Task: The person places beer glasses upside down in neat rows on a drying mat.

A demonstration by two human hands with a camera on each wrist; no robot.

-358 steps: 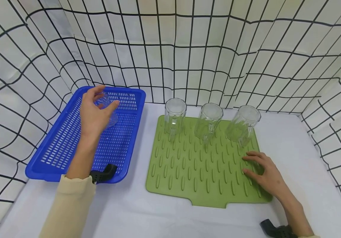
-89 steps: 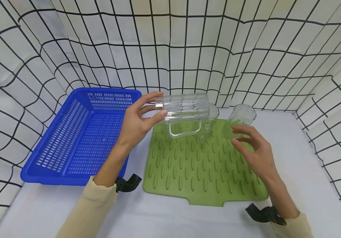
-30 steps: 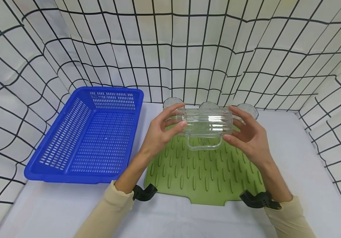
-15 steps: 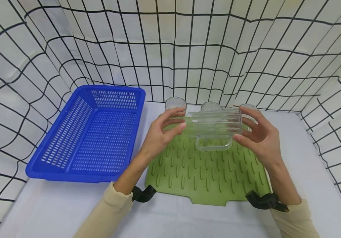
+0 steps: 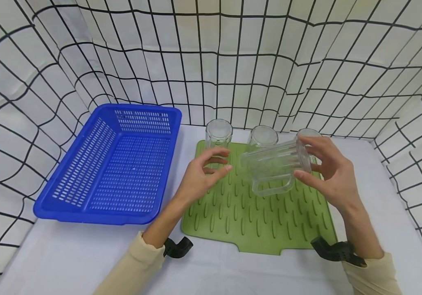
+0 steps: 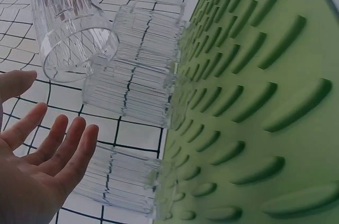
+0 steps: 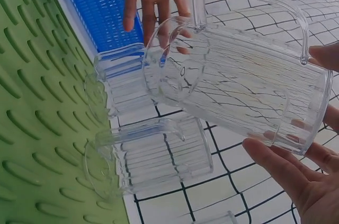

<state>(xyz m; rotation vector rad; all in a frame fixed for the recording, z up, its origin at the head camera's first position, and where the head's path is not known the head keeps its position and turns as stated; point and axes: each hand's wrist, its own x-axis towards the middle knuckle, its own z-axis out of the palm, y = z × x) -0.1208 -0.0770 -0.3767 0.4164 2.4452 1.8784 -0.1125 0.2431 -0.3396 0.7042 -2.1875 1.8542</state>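
Observation:
A clear glass mug (image 5: 269, 166) with a handle is held on its side above the mat, tilted with its left end lower. My right hand (image 5: 334, 176) grips it by the right end, thumb and fingers around the glass, and the handle hangs below. In the left wrist view the open mouth of this mug (image 6: 74, 54) faces my left hand (image 6: 47, 166). That hand (image 5: 203, 176) is off the mug, its fingers extended and apart. Three similar mugs stand along the back of the green ridged mat (image 5: 240, 221): a left mug (image 5: 219, 132), a middle mug (image 5: 263, 135) and a partly hidden right mug (image 5: 308, 132).
A blue perforated basket (image 5: 129, 172) stands to the left of the mat on the white tabletop (image 5: 85, 254). Black wire grid (image 5: 196, 65) over white cloth rises behind and on both sides. Each wrist bears a black camera mount (image 5: 177, 248).
My left hand took the mug from the basket and brought it over the mat. Both hands held it, then my left hand let go. My right hand has moved right and tilted the mug.

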